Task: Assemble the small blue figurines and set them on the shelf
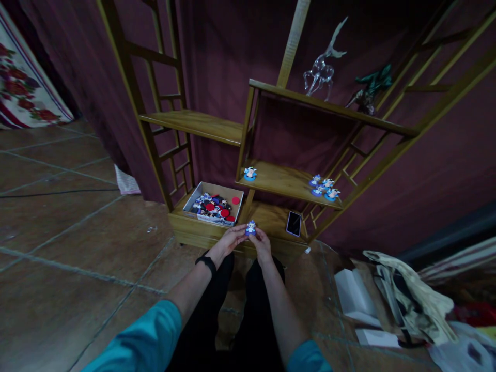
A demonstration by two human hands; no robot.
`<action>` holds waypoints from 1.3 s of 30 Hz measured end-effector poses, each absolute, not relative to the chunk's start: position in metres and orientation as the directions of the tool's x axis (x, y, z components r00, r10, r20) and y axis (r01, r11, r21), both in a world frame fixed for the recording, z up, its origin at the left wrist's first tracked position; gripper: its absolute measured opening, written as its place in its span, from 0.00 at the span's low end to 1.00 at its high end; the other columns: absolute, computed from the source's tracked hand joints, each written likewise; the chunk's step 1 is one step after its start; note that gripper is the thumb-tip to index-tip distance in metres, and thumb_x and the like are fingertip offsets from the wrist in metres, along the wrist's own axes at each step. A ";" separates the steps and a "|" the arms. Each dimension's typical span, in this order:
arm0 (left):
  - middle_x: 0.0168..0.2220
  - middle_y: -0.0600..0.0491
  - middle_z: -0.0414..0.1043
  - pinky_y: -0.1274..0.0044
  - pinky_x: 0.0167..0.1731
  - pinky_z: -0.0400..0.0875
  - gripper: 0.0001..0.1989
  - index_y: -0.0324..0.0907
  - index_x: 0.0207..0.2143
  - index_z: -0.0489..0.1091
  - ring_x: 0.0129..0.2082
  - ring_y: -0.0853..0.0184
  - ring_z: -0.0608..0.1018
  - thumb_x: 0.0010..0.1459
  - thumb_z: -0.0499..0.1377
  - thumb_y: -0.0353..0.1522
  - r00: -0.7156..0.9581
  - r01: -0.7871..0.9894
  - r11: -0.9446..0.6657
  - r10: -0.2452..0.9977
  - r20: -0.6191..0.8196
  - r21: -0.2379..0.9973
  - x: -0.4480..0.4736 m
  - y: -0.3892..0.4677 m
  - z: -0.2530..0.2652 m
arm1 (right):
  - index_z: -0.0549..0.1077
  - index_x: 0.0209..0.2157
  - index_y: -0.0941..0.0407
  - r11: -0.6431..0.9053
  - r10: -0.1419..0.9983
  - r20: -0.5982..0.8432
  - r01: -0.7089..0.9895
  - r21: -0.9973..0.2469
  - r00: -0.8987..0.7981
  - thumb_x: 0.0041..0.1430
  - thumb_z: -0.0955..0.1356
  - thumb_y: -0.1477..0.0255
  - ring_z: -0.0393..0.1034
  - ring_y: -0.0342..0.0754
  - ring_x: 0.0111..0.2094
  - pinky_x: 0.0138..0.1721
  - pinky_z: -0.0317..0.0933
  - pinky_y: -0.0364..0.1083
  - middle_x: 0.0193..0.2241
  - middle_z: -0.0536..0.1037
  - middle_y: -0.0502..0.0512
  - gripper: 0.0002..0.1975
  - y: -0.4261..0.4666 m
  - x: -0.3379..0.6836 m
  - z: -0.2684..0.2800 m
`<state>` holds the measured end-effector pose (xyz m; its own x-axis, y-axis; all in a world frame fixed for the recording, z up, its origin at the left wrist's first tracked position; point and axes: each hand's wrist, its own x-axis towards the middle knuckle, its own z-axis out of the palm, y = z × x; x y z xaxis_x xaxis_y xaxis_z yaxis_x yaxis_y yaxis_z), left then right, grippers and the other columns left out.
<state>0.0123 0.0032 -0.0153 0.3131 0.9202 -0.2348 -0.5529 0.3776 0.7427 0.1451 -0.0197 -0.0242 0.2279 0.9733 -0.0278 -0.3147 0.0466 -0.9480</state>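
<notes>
Between both my hands, in front of the low shelf, a small purple-and-white toy figurine (pixel 251 228) is held upright on its round base. My left hand (pixel 233 236) pinches it from the left side, and my right hand (pixel 262 244) grips it from the right and below. To the left of my hands, an open cardboard box (pixel 214 187) holds many loose figurines and red discs. One blue-based figurine (pixel 250 173) stands at the left end of the shelf board (pixel 277 179). A cluster of several figurines (pixel 324 187) in blue and purple stands at its right end.
A phone (pixel 293 223) lies on the bottom board to the right. Above stand a clear glass deer (pixel 320 70) and a dark green ornament (pixel 370 90). White boxes (pixel 354 294), a cloth bag (pixel 414 294) and plastic bags lie on the floor at right.
</notes>
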 end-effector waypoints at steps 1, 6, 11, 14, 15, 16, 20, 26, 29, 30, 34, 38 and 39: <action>0.43 0.44 0.75 0.73 0.47 0.68 0.16 0.36 0.41 0.74 0.41 0.65 0.77 0.47 0.64 0.24 0.317 -0.554 0.380 0.919 -0.234 0.740 0.012 0.004 -0.016 | 0.74 0.38 0.56 0.050 0.975 -0.024 -0.321 -0.946 0.222 0.36 0.74 0.70 0.72 0.49 0.39 0.43 0.65 0.48 0.38 0.79 0.54 0.22 -0.021 0.145 -0.023; 0.41 0.44 0.75 0.74 0.47 0.67 0.19 0.36 0.41 0.74 0.40 0.65 0.77 0.44 0.65 0.22 0.348 -0.525 0.394 0.908 -0.232 0.754 0.012 0.005 -0.021 | 0.74 0.39 0.56 0.035 0.982 -0.029 -0.331 -0.943 0.184 0.37 0.74 0.69 0.72 0.48 0.38 0.43 0.65 0.48 0.36 0.79 0.53 0.22 -0.025 0.145 -0.020; 0.39 0.45 0.76 0.76 0.45 0.68 0.19 0.36 0.41 0.74 0.38 0.67 0.78 0.43 0.66 0.22 0.339 -0.513 0.390 0.910 -0.237 0.765 0.011 0.004 -0.021 | 0.74 0.40 0.55 0.001 0.991 -0.045 -0.341 -0.940 0.125 0.39 0.74 0.67 0.72 0.49 0.38 0.44 0.65 0.50 0.36 0.79 0.52 0.22 -0.027 0.145 -0.018; 0.41 0.45 0.76 0.76 0.44 0.69 0.18 0.37 0.41 0.74 0.39 0.67 0.77 0.43 0.66 0.23 0.338 -0.501 0.391 0.910 -0.242 0.772 0.011 0.003 -0.019 | 0.74 0.41 0.55 -0.023 0.994 -0.060 -0.364 -0.931 0.091 0.41 0.73 0.65 0.72 0.50 0.40 0.44 0.66 0.50 0.39 0.79 0.53 0.22 -0.029 0.146 -0.017; 0.41 0.45 0.76 0.76 0.43 0.69 0.18 0.37 0.41 0.74 0.39 0.67 0.77 0.44 0.66 0.24 0.338 -0.495 0.392 0.909 -0.243 0.775 0.012 0.003 -0.018 | 0.74 0.41 0.55 -0.030 0.995 -0.064 -0.377 -0.926 0.080 0.41 0.73 0.65 0.72 0.49 0.40 0.44 0.66 0.50 0.39 0.78 0.54 0.22 -0.029 0.146 -0.016; 0.40 0.45 0.76 0.77 0.43 0.70 0.18 0.37 0.41 0.74 0.38 0.67 0.77 0.44 0.66 0.24 0.338 -0.491 0.393 0.908 -0.245 0.778 0.012 0.003 -0.018 | 0.74 0.41 0.55 -0.036 0.995 -0.070 -0.392 -0.919 0.071 0.41 0.73 0.65 0.72 0.49 0.40 0.44 0.66 0.50 0.39 0.78 0.54 0.22 -0.029 0.146 -0.016; 0.38 0.47 0.77 0.79 0.41 0.70 0.17 0.38 0.40 0.75 0.34 0.70 0.77 0.44 0.66 0.25 0.333 -0.476 0.402 0.906 -0.263 0.782 0.013 0.003 -0.015 | 0.74 0.39 0.55 -0.058 0.993 -0.098 -0.431 -0.901 0.072 0.42 0.73 0.63 0.73 0.47 0.36 0.43 0.67 0.50 0.36 0.79 0.54 0.20 -0.028 0.146 -0.016; 0.38 0.48 0.77 0.78 0.41 0.69 0.18 0.39 0.41 0.75 0.34 0.70 0.77 0.44 0.66 0.25 0.331 -0.477 0.409 0.904 -0.271 0.778 0.012 0.003 -0.014 | 0.75 0.39 0.56 -0.076 0.984 -0.137 -0.429 -0.900 0.112 0.40 0.74 0.62 0.74 0.49 0.35 0.42 0.68 0.52 0.35 0.79 0.55 0.22 -0.025 0.146 -0.019; 0.40 0.46 0.76 0.76 0.42 0.69 0.19 0.38 0.41 0.74 0.37 0.68 0.77 0.43 0.67 0.25 0.330 -0.484 0.404 0.906 -0.265 0.776 0.011 0.004 -0.017 | 0.75 0.38 0.56 -0.067 0.985 -0.131 -0.444 -0.893 0.115 0.38 0.75 0.64 0.74 0.50 0.36 0.43 0.68 0.53 0.36 0.79 0.55 0.22 -0.025 0.146 -0.019; 0.40 0.46 0.76 0.75 0.43 0.69 0.19 0.38 0.41 0.74 0.38 0.67 0.77 0.43 0.67 0.25 0.334 -0.488 0.399 0.907 -0.256 0.776 0.011 0.004 -0.018 | 0.75 0.38 0.55 -0.064 0.985 -0.130 -0.450 -0.891 0.117 0.37 0.75 0.65 0.74 0.50 0.36 0.42 0.68 0.53 0.36 0.79 0.55 0.22 -0.026 0.146 -0.019; 0.41 0.45 0.75 0.74 0.43 0.69 0.21 0.38 0.41 0.73 0.39 0.65 0.77 0.41 0.67 0.23 0.346 -0.489 0.379 0.911 -0.223 0.786 0.011 0.005 -0.021 | 0.75 0.37 0.56 -0.046 0.986 -0.112 -0.454 -0.890 0.120 0.36 0.75 0.66 0.74 0.52 0.39 0.43 0.68 0.53 0.36 0.79 0.55 0.22 -0.027 0.145 -0.016; 0.41 0.46 0.75 0.76 0.41 0.69 0.23 0.37 0.41 0.73 0.38 0.66 0.77 0.39 0.67 0.22 0.339 -0.480 0.354 0.919 -0.203 0.803 0.012 0.005 -0.021 | 0.75 0.38 0.56 -0.023 0.993 -0.076 -0.460 -0.888 0.096 0.37 0.75 0.67 0.73 0.53 0.42 0.45 0.67 0.53 0.38 0.79 0.56 0.22 -0.028 0.146 -0.014; 0.40 0.46 0.76 0.76 0.40 0.69 0.23 0.37 0.41 0.73 0.37 0.66 0.77 0.38 0.68 0.22 0.336 -0.481 0.347 0.921 -0.196 0.805 0.012 0.004 -0.021 | 0.75 0.38 0.56 -0.021 0.994 -0.067 -0.464 -0.886 0.083 0.37 0.75 0.67 0.73 0.53 0.42 0.46 0.66 0.53 0.39 0.79 0.56 0.22 -0.029 0.146 -0.013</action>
